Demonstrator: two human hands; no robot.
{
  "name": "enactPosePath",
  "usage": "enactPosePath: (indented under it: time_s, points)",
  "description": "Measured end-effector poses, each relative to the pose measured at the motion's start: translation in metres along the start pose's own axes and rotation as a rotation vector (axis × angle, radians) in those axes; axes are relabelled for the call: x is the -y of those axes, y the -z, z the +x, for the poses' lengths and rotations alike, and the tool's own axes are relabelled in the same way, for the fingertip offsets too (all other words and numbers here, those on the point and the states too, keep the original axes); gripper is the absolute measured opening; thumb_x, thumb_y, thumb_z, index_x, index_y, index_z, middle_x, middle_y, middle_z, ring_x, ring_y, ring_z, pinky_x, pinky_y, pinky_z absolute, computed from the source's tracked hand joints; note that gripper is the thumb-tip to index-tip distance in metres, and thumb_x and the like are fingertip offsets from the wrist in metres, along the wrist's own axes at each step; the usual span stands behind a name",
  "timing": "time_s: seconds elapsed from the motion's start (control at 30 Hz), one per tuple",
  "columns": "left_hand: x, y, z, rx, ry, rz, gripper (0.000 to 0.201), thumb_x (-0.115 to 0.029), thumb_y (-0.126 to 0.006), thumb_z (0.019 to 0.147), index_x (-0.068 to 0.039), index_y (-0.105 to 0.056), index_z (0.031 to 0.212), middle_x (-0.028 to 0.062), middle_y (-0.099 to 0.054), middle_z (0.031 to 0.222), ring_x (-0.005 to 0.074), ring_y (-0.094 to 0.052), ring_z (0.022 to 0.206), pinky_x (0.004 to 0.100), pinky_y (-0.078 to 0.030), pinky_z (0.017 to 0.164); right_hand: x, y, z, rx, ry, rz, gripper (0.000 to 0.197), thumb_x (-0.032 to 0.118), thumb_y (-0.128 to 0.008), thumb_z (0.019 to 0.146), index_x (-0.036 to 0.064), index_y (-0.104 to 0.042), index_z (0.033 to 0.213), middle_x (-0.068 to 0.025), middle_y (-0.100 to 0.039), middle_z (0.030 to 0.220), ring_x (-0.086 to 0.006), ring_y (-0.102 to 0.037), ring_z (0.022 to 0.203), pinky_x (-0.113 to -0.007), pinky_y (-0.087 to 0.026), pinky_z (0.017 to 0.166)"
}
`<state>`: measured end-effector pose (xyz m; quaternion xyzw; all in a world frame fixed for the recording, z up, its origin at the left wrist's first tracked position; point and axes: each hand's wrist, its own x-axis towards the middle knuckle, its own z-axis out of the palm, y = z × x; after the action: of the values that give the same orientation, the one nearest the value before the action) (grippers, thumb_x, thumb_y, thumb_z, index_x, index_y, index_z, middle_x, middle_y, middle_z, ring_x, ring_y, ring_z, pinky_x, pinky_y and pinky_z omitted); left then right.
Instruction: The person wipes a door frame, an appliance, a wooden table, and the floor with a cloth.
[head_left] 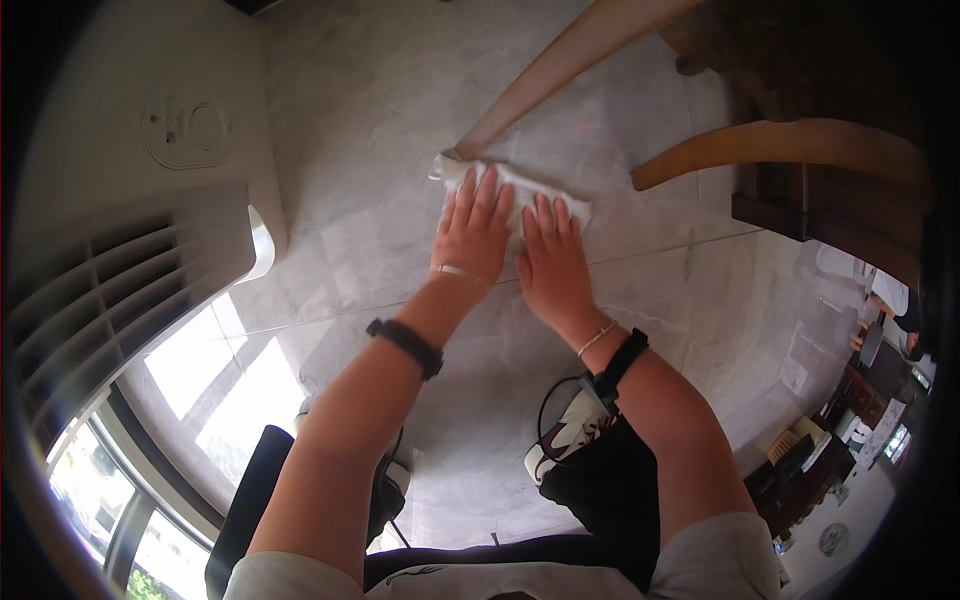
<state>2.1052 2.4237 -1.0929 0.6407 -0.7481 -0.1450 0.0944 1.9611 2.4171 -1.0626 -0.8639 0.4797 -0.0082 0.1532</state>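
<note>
Both my hands rest on a folded white cloth that lies on the grey tiled floor. My left hand presses flat, its fingers stretched forward over the cloth's left part. My right hand lies beside it, fingers extended onto the cloth's right part, the thumb held a little apart. At the cloth's far left corner, the tip of a curved wooden leg comes down close to or against the cloth. Neither hand's fingers curl round anything. Under the palms the cloth is hidden.
A second curved wooden leg reaches in from dark wooden furniture on the right. To the left stands a white appliance with a slatted grille. Sunlit windows are at lower left. Another person is far right.
</note>
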Motion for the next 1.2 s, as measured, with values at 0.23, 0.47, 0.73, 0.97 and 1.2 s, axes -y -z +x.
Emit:
enactPosePath:
  time_s: [0.23, 0.47, 0.73, 0.97, 1.2]
  points:
    - [-0.007, 0.0, 0.02, 0.033, -0.021, 0.032, 0.052, -0.021, -0.045, 0.087, -0.008, -0.032, 0.136, 0.0131, -0.018, 0.147, 0.0305, -0.021, 0.134, 0.0418, -0.022, 0.108, 0.004, -0.004, 0.007, -0.045, -0.036, -0.097, 0.051, 0.018, -0.051, 0.083, -0.0024, -0.038, 0.129, -0.0184, -0.035, 0.137, -0.037, -0.029, 0.128, -0.047, -0.027, 0.102]
    - [-0.023, 0.012, 0.103, 0.165, 0.234, -0.11, 0.056, -0.025, -0.046, 0.088, -0.017, -0.026, 0.139, 0.0084, -0.01, 0.149, 0.0332, -0.017, 0.135, 0.0441, -0.022, 0.109, -0.034, 0.006, 0.07, -0.231, -0.099, -0.124, 0.053, 0.02, -0.049, 0.083, 0.0009, -0.037, 0.131, -0.0182, -0.037, 0.135, -0.0385, -0.032, 0.125, -0.049, -0.027, 0.1]
    - [-0.032, -0.016, 0.019, 0.144, 0.048, 0.049, 0.057, -0.025, -0.044, 0.088, -0.01, -0.025, 0.14, 0.0147, -0.013, 0.147, 0.0367, -0.011, 0.136, 0.0486, -0.012, 0.11, -0.018, 0.001, 0.003, 0.008, -0.022, -0.076, 0.054, 0.014, -0.046, 0.084, -0.0011, -0.032, 0.134, -0.0193, -0.033, 0.137, -0.0393, -0.026, 0.129, -0.047, -0.023, 0.104]
    - [-0.032, 0.012, 0.127, 0.188, 0.208, -0.048, 0.054, -0.021, -0.046, 0.087, -0.018, -0.028, 0.139, 0.0097, -0.013, 0.148, 0.0414, -0.013, 0.134, 0.0523, -0.017, 0.107, -0.061, 0.006, 0.083, -0.234, -0.027, -0.072, 0.053, 0.016, -0.047, 0.084, -0.003, -0.034, 0.132, -0.0229, -0.035, 0.135, -0.0398, -0.031, 0.126, -0.047, -0.027, 0.101]
    - [-0.038, -0.022, -0.002, 0.054, 0.035, 0.048, 0.056, -0.021, -0.049, 0.085, -0.016, -0.031, 0.138, 0.0093, -0.015, 0.148, 0.0406, -0.016, 0.134, 0.0528, -0.019, 0.107, -0.022, -0.001, -0.017, -0.05, 0.046, -0.027, 0.049, 0.012, -0.047, 0.083, -0.0033, -0.037, 0.129, -0.0221, -0.037, 0.132, -0.0393, -0.031, 0.126, -0.047, -0.025, 0.104]
